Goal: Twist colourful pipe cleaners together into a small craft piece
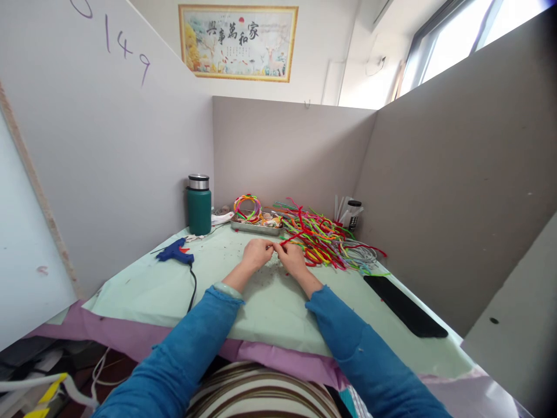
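My left hand [256,253] and my right hand [290,257] meet fingertip to fingertip over the pale green mat [270,302]. Both are closed in a pinch on a red pipe cleaner [288,239] that runs up and right toward the pile. A heap of coloured pipe cleaners [322,238] lies just right of my right hand. Small red scraps dot the mat around my hands.
A blue glue gun [175,251] with a black cord lies at left. A green flask [199,205] stands at the back left. A metal tray [256,223] holds coloured rings. A black flat object [404,305] lies at right. Grey partition walls enclose the desk.
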A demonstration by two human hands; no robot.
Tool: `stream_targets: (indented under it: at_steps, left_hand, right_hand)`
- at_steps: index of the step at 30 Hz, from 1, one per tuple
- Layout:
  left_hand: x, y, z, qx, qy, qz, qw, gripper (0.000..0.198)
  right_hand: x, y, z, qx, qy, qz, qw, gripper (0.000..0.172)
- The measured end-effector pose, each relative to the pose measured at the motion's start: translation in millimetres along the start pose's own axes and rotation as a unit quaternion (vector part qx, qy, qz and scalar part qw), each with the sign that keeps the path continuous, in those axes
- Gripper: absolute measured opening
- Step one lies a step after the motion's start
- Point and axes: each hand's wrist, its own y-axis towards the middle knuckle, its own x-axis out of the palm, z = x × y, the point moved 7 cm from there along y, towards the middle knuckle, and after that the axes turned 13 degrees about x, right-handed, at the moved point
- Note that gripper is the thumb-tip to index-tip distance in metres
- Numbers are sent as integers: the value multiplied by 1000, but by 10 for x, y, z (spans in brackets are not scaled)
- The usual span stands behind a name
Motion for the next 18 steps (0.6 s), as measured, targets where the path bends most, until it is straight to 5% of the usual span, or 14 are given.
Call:
stream_targets:
  at_steps: [18]
  left_hand:
    - [7,-10,2,-4,19,-7,1000,31]
  right_hand:
    - [-11,-16,-32,-4,3,-21,1000,52]
